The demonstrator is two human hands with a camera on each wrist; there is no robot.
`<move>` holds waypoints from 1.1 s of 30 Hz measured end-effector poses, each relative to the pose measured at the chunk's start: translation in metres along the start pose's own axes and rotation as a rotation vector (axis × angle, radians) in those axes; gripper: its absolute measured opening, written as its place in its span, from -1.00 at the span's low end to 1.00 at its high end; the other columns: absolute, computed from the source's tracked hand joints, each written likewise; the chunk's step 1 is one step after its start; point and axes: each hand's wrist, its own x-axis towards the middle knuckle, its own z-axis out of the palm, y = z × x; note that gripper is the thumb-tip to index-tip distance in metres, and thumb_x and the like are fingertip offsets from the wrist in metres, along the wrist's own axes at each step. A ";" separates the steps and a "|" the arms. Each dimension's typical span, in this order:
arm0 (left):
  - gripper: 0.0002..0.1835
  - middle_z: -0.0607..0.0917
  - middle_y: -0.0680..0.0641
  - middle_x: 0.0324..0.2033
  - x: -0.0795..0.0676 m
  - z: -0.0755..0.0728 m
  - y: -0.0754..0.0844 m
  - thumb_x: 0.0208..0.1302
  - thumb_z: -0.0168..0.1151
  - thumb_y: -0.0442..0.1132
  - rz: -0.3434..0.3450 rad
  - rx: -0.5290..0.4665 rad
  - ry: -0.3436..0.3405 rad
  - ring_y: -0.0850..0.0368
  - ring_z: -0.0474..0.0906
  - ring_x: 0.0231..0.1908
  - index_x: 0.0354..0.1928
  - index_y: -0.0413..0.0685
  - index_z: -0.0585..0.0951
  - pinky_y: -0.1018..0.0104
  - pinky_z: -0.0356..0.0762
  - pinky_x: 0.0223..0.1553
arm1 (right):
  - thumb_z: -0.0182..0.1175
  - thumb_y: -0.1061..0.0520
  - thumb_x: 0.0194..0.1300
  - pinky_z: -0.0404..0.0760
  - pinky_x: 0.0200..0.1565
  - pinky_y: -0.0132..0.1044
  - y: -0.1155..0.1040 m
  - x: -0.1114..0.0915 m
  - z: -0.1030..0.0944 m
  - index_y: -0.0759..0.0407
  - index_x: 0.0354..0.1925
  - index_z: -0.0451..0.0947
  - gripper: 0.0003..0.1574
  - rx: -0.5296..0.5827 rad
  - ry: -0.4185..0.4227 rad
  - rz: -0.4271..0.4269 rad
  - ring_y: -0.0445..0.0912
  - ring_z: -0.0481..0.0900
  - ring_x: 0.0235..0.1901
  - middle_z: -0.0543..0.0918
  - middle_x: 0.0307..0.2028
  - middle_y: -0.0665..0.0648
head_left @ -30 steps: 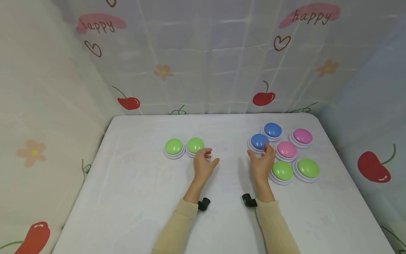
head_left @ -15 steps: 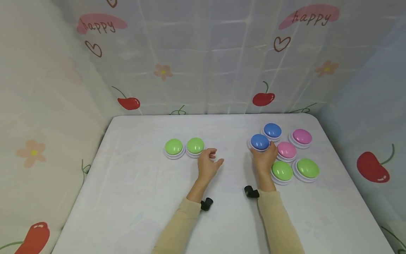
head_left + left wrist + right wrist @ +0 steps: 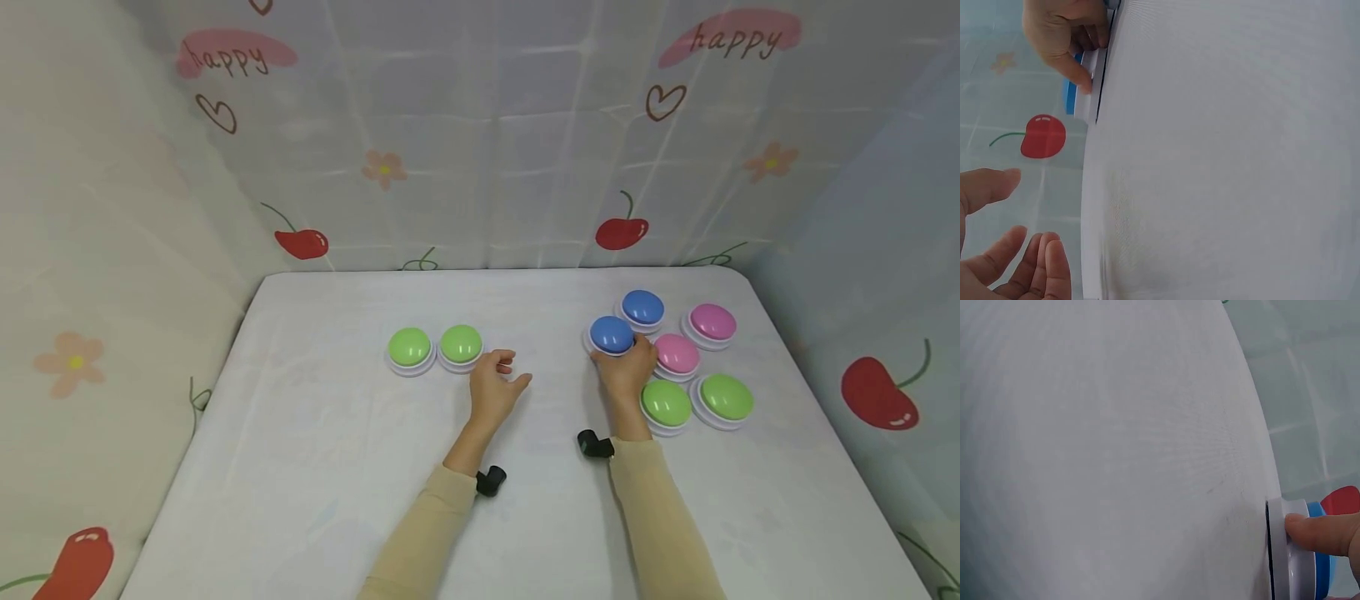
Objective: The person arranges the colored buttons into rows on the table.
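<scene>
My right hand (image 3: 628, 375) grips the nearer blue push button (image 3: 611, 334), a glossy dome on a round white base. In the right wrist view one fingertip (image 3: 1295, 520) presses against the white rim, below the blue dome (image 3: 1322, 562). The left wrist view shows thumb and curled fingers at the base of that button (image 3: 1088, 106). My left hand (image 3: 492, 392) holds nothing, its fingers relaxed and thumb apart, just right of a green push button (image 3: 461, 344). Beside that one sits another green push button (image 3: 408, 347).
Around my right hand stand a second blue button (image 3: 642, 307), two pink buttons (image 3: 677, 354) and two green buttons (image 3: 666, 402), close together on the white table (image 3: 322, 467). A printed curtain (image 3: 487, 167) hangs behind the table's far edge.
My right hand has closed from a loose pose beside the nearer blue button onto its base. The left hand has drifted slightly right, away from the green button.
</scene>
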 end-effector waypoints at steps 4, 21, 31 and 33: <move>-0.59 0.68 -0.22 -0.26 0.000 0.000 0.000 -0.06 0.51 -0.36 0.002 -0.005 -0.005 -0.02 0.60 -0.29 -0.12 -0.31 0.64 0.35 0.57 -0.28 | 0.49 0.25 -0.09 0.11 0.41 0.11 -0.001 -0.001 0.001 0.45 0.29 0.24 0.01 0.012 -0.019 0.029 0.30 0.21 0.30 0.30 0.25 0.48; -0.59 0.68 -0.24 -0.20 0.010 0.002 -0.005 0.00 0.49 -0.34 -0.111 -0.044 -0.088 -0.05 0.61 -0.21 -0.06 -0.29 0.64 0.25 0.61 -0.17 | 0.52 0.18 -0.10 0.29 0.32 0.09 -0.003 -0.012 0.003 0.45 0.25 0.29 0.00 -0.034 -0.256 -0.112 0.23 0.34 0.16 0.39 0.13 0.42; -0.51 0.65 -0.20 -0.16 0.019 0.006 -0.007 0.01 0.49 -0.33 -0.151 -0.008 -0.179 0.00 0.60 -0.17 0.04 -0.28 0.62 0.26 0.63 -0.11 | 0.52 0.10 -0.05 0.41 0.29 0.06 -0.011 -0.026 -0.003 0.39 0.31 0.26 0.04 -0.028 -0.448 -0.120 0.22 0.42 0.18 0.42 0.18 0.40; -0.50 0.65 -0.22 -0.16 0.020 0.007 -0.006 0.01 0.49 -0.34 -0.149 -0.005 -0.196 -0.02 0.61 -0.15 0.05 -0.29 0.62 0.26 0.64 -0.11 | 0.51 0.12 -0.03 0.43 0.29 0.05 -0.011 -0.029 -0.003 0.39 0.32 0.25 0.03 -0.011 -0.482 -0.130 0.23 0.43 0.19 0.42 0.19 0.41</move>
